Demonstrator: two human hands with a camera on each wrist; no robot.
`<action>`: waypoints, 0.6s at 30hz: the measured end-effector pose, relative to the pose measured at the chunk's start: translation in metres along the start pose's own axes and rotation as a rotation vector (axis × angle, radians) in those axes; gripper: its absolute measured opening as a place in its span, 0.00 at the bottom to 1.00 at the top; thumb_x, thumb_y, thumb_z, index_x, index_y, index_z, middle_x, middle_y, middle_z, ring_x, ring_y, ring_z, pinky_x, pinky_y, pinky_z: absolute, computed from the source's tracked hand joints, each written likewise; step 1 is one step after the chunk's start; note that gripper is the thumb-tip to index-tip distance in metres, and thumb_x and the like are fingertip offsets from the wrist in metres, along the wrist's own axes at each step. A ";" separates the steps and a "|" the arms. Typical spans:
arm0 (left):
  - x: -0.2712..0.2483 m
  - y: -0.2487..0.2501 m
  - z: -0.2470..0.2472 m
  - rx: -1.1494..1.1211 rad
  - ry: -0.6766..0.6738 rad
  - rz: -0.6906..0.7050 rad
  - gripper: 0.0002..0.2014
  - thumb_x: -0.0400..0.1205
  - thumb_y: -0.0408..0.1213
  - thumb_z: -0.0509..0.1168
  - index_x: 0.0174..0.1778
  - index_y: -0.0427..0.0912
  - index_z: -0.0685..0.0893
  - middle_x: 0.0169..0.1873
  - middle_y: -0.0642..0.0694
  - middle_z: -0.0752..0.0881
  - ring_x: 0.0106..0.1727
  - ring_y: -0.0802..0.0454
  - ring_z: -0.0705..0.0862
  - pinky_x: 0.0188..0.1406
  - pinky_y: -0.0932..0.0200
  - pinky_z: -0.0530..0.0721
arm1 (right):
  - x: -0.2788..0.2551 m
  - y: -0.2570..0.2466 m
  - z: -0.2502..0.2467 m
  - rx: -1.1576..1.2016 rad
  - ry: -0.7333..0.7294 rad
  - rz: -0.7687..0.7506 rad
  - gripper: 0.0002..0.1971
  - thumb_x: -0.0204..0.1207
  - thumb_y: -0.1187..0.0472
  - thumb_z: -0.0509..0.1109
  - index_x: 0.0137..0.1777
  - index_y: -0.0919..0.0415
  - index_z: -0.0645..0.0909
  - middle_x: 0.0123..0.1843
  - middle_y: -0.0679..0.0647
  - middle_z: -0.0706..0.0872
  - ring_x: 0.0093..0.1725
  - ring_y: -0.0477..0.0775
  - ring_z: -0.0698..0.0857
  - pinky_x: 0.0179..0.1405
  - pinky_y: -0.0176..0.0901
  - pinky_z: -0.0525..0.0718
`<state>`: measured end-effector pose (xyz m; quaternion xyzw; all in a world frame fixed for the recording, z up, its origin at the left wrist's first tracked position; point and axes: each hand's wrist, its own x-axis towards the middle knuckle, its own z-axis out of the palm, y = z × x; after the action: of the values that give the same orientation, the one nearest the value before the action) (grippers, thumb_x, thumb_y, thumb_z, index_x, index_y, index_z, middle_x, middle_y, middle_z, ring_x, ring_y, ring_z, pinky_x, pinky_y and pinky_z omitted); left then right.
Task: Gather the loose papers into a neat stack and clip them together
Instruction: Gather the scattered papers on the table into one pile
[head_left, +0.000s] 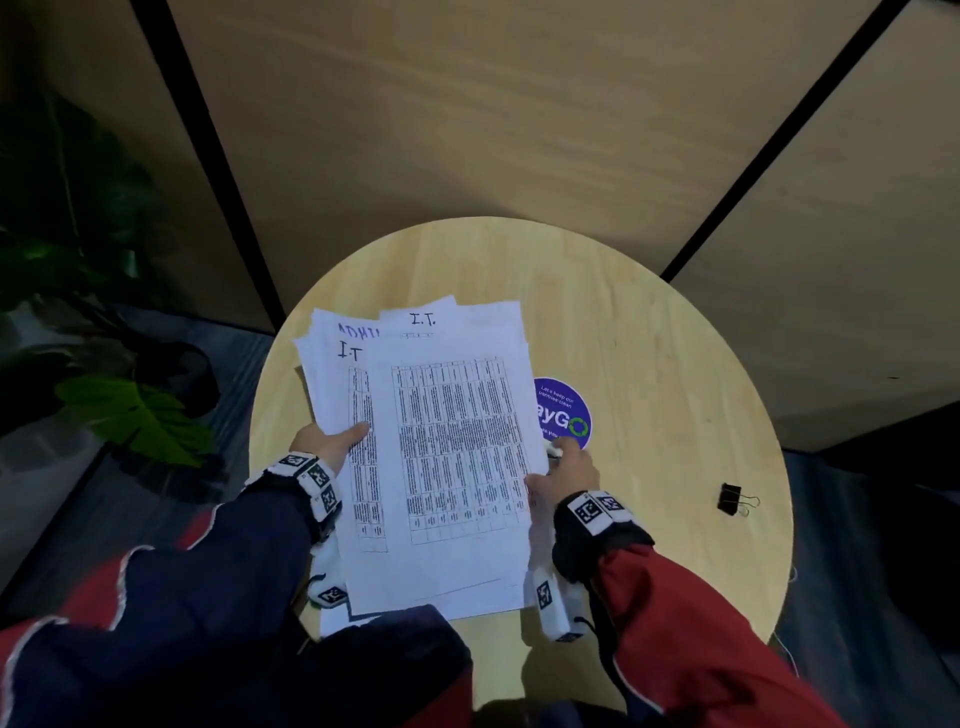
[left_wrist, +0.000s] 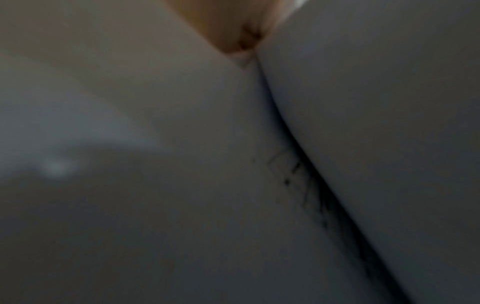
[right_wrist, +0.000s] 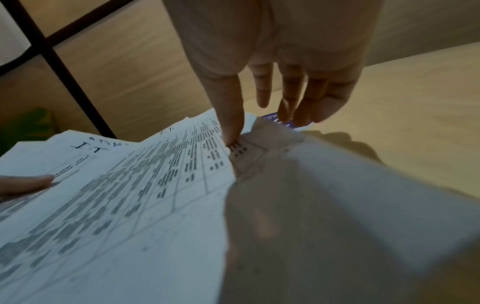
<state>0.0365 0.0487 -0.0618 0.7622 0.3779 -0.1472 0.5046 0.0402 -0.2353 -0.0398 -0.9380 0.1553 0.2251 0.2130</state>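
Observation:
Several white printed sheets (head_left: 452, 441), some hand-marked "I.T.", are fanned unevenly and held above the round wooden table (head_left: 649, 364). My left hand (head_left: 337, 441) grips their left edge, thumb on top and fingers hidden beneath. My right hand (head_left: 545, 464) pinches the right edge. In the right wrist view its thumb (right_wrist: 231, 115) presses on the top sheet (right_wrist: 130, 205) and its fingers (right_wrist: 293, 98) reach past the edge. The left wrist view is blurred and filled by paper (left_wrist: 155, 144). A black binder clip (head_left: 735, 500) lies on the table's right side, apart from both hands.
A round purple sticker (head_left: 566, 410) sits on the table just right of the papers. A green plant (head_left: 135, 415) stands off the table to the left. Wood-panelled walls with black strips rise behind. The table's rim curves close to the clip.

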 end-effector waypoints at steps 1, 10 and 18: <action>-0.001 0.001 0.002 0.026 0.013 0.010 0.30 0.75 0.51 0.69 0.65 0.32 0.77 0.60 0.36 0.83 0.54 0.39 0.81 0.55 0.53 0.77 | 0.000 -0.004 0.003 -0.061 0.015 -0.007 0.33 0.70 0.55 0.74 0.73 0.59 0.66 0.68 0.61 0.77 0.67 0.62 0.77 0.64 0.49 0.74; -0.008 0.010 0.001 0.016 -0.013 0.009 0.30 0.72 0.65 0.62 0.58 0.43 0.81 0.55 0.43 0.79 0.51 0.42 0.80 0.52 0.53 0.76 | 0.003 -0.017 0.016 0.199 -0.119 -0.104 0.37 0.66 0.57 0.72 0.75 0.52 0.61 0.54 0.56 0.86 0.51 0.61 0.85 0.53 0.50 0.85; -0.018 0.013 0.010 -0.042 0.027 -0.019 0.42 0.69 0.34 0.77 0.75 0.36 0.60 0.70 0.36 0.73 0.69 0.36 0.75 0.65 0.45 0.76 | -0.009 -0.020 0.016 0.317 -0.295 -0.088 0.26 0.77 0.67 0.67 0.74 0.60 0.67 0.51 0.59 0.83 0.42 0.56 0.79 0.43 0.41 0.82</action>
<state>0.0348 0.0293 -0.0471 0.7497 0.3949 -0.1335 0.5141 0.0341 -0.2090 -0.0415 -0.8556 0.1147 0.3234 0.3877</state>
